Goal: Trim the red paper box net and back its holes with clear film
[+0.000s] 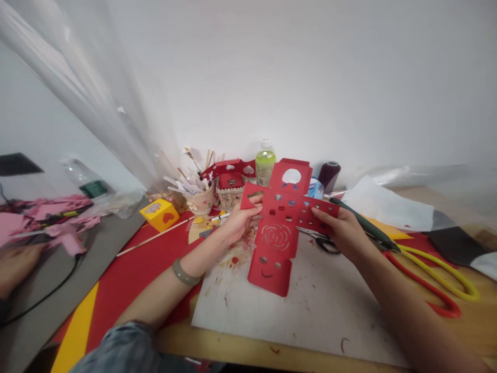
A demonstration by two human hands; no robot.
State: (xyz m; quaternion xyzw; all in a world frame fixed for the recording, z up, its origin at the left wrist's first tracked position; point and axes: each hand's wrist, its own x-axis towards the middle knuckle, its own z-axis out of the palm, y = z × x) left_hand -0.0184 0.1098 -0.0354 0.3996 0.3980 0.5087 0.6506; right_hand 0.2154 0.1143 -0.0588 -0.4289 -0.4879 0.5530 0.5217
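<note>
Both my hands hold up a red paper box cutout [276, 211], unfolded in a cross shape. Round holes, a swirl of curved slits and a smiling face are cut into its panels. My left hand [244, 221] pinches the left side flap, with fingers showing on both sides of it. On the right flap my right hand [344, 227] is closed, the thumb lying on top. Small black-handled scissors [328, 243] lie just behind and below the right hand. Beneath the cutout is a white sheet [240, 311] scattered with red scraps.
Large scissors with red and yellow handles [442, 274] lie at the right. A yellow box [160, 214], a decorated pot [200, 201] of sticks and a green-liquid bottle [265, 163] stand behind. At far left, another person's hand [19, 264] is beside a pink glue gun [68, 235].
</note>
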